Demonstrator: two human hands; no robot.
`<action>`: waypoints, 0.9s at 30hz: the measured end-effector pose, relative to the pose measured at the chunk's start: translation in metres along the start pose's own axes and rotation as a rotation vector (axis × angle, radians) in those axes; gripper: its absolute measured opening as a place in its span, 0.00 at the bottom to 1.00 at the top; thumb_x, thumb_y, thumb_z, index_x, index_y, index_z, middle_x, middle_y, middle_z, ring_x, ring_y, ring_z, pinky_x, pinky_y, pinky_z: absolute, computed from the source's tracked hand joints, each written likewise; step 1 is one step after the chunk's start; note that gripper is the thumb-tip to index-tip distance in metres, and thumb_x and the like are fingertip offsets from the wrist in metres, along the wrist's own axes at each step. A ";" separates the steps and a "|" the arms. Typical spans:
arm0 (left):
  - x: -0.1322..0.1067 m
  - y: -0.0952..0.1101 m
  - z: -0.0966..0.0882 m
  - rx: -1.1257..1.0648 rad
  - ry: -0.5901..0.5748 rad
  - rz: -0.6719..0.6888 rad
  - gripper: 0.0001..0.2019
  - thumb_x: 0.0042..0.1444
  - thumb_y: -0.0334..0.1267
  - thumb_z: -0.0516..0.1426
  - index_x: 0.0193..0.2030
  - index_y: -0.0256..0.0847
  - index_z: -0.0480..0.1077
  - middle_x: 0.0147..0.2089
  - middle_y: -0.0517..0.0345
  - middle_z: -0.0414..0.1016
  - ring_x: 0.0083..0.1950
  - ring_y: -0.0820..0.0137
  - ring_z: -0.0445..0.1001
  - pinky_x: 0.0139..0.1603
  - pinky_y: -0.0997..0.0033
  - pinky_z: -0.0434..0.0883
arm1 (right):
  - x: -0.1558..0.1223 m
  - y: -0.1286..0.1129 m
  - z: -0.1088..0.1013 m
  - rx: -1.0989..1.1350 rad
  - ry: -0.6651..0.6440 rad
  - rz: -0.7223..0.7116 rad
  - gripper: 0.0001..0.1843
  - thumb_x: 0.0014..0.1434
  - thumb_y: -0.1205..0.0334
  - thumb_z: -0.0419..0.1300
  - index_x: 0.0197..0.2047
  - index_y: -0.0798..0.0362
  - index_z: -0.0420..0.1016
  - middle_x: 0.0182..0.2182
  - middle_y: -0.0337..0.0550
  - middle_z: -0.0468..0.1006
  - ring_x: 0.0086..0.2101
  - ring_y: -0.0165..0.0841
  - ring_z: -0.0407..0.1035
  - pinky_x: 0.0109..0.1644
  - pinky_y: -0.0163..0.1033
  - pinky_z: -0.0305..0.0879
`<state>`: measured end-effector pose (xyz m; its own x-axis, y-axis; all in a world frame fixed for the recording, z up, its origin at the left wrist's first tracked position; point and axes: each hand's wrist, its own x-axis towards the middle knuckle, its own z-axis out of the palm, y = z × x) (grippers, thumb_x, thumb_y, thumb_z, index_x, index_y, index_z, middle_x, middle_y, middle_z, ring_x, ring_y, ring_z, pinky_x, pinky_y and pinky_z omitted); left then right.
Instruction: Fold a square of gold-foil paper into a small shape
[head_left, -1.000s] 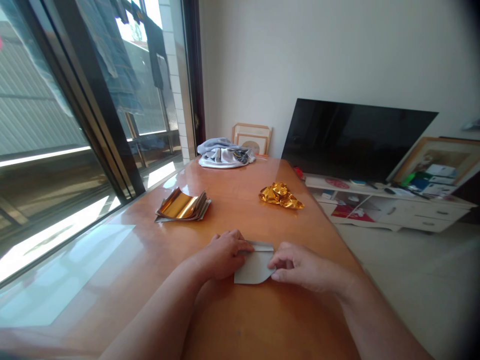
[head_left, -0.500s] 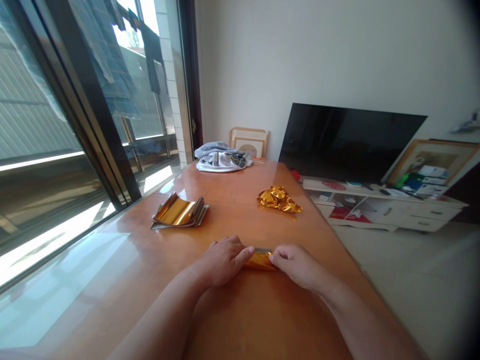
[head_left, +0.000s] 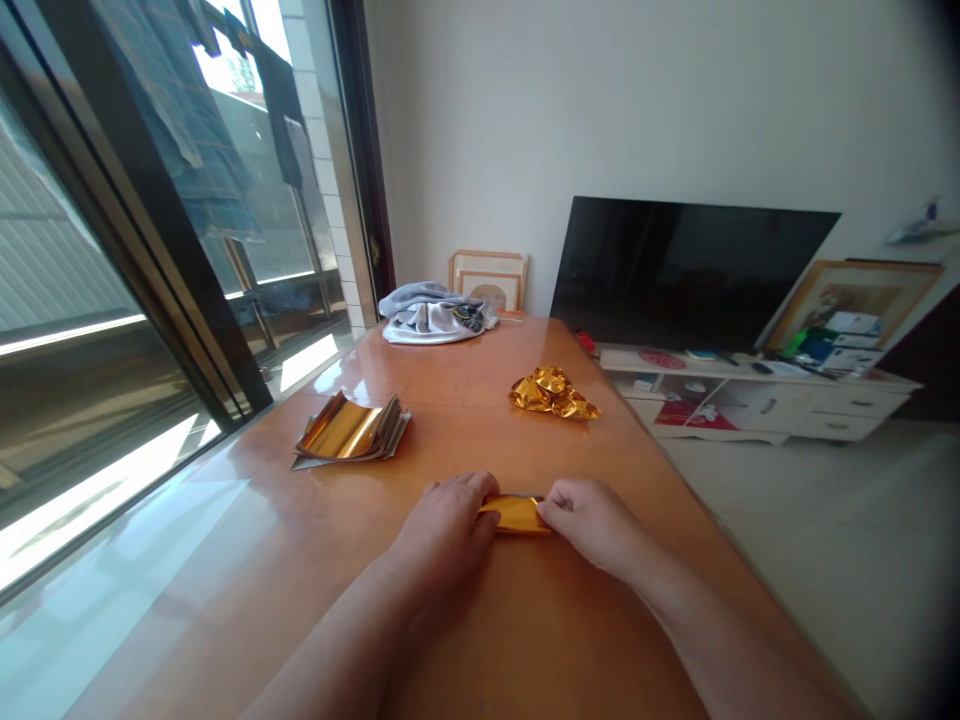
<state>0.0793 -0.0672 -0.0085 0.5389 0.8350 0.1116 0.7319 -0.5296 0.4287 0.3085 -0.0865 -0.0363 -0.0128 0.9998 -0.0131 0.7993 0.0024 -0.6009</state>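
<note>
- Foil strip (head_left: 516,514), gold and folded flat, lies on the tabletop at 12 o'clock from where I watch, between both hands.
- Left hand (head_left: 442,525) sits at 11 o'clock, palm down, fingers pressed together, their tips bearing on the strip's left end.
- Right hand (head_left: 589,520) sits at 1 o'clock, pinching the strip's right end between thumb and fingers.
- Wooden table (head_left: 540,640), glossy orange, runs away from me beneath everything listed next.
- Foil sheet stack (head_left: 351,432), gold and silver, its top sheet curled, lies at 11 o'clock, well apart from the hands.
- Crumpled gold foil (head_left: 553,393) sits near 12 o'clock, farther up the table.
- Gray cloth bundle (head_left: 435,318) rests at the table's far end.
- Picture frames (head_left: 487,280) lean against the wall behind it.
- Flat-screen TV (head_left: 690,270), dark, stands at 1 o'clock behind a white cabinet (head_left: 757,400).
- Sliding glass door (head_left: 135,250) fills 10 o'clock, with clothes (head_left: 217,130) hanging beyond it.
</note>
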 end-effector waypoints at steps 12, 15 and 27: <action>-0.001 0.006 -0.004 0.083 -0.015 -0.028 0.05 0.63 0.36 0.51 0.39 0.45 0.68 0.41 0.56 0.79 0.45 0.62 0.75 0.46 0.63 0.62 | 0.003 0.003 -0.002 0.100 0.006 -0.082 0.11 0.59 0.58 0.56 0.29 0.52 0.75 0.27 0.38 0.76 0.28 0.31 0.67 0.29 0.33 0.53; -0.001 0.009 -0.005 0.118 -0.031 -0.025 0.06 0.63 0.37 0.52 0.37 0.44 0.68 0.41 0.56 0.78 0.44 0.62 0.75 0.45 0.63 0.61 | 0.003 0.007 -0.009 0.063 0.014 -0.044 0.14 0.59 0.59 0.53 0.25 0.53 0.73 0.22 0.37 0.73 0.26 0.30 0.63 0.28 0.34 0.50; -0.002 0.012 -0.005 0.144 -0.085 -0.009 0.07 0.65 0.39 0.52 0.39 0.44 0.70 0.42 0.55 0.76 0.46 0.61 0.73 0.45 0.63 0.61 | -0.002 0.000 -0.013 0.032 -0.062 -0.069 0.15 0.58 0.59 0.56 0.22 0.53 0.73 0.22 0.39 0.76 0.26 0.31 0.65 0.29 0.35 0.49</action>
<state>0.0851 -0.0740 0.0011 0.5604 0.8277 0.0297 0.7862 -0.5429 0.2954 0.3166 -0.0881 -0.0261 -0.1054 0.9942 -0.0197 0.7755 0.0698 -0.6274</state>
